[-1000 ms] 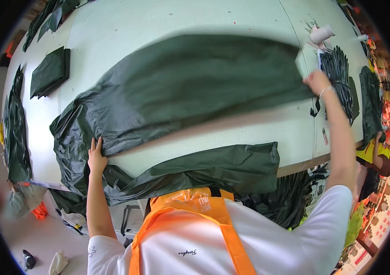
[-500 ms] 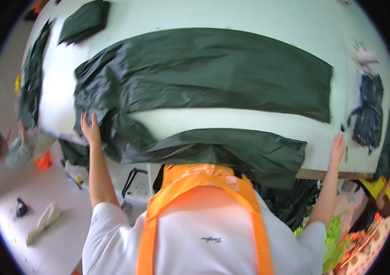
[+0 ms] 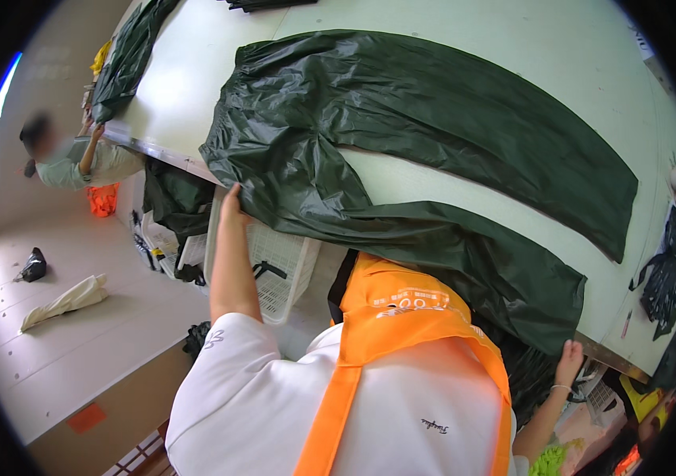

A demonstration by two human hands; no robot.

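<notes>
A pair of dark green rain trousers lies spread on the white table, shiny and creased, with the gathered waistband at the left. The far leg curves flat to the right. The near leg runs along the table's front edge and partly hangs over it. At the near corner of the waist, my left hand is closed on the fabric, its fingertips partly hidden. My right hand pinches the near leg's hem at its lower corner.
White plastic baskets stand beneath the table's front edge. A black plastic bundle lies at the table's right. Another person handles a dark green garment at the far left. A rolled cream cloth lies on the floor.
My left hand has gone from open over the waist to holding its near edge. My right hand has come down onto the hem. The view has turned and shifted left.
</notes>
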